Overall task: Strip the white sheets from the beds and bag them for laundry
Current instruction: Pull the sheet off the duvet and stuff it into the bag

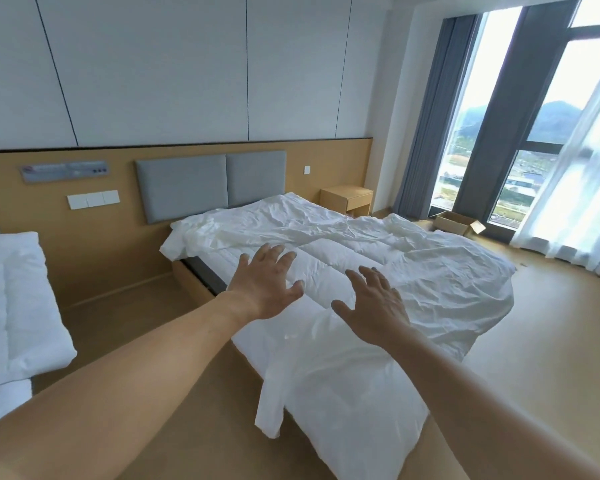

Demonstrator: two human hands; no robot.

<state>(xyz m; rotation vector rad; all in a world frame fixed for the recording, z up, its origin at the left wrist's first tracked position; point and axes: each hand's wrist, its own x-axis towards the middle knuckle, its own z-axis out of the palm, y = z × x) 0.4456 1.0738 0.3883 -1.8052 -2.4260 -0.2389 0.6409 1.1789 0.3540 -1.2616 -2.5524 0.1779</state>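
Note:
A rumpled white sheet point(440, 271) covers the middle bed, loose and hanging over its right side and its near foot end. A quilted white pad point(329, 261) shows beneath it near the bed's centre. My left hand point(265, 284) and my right hand point(371, 303) are stretched out above the bed, palms down, fingers spread, holding nothing. A second bed with white quilted bedding point(11, 299) stands at the left edge of the view. No bag is in sight.
A grey padded headboard point(210, 183) backs the middle bed. A wooden nightstand point(349, 199) stands in the far corner, an open cardboard box point(456, 221) lies by the tall windows with grey and sheer curtains. Wood floor runs between the beds and to the right.

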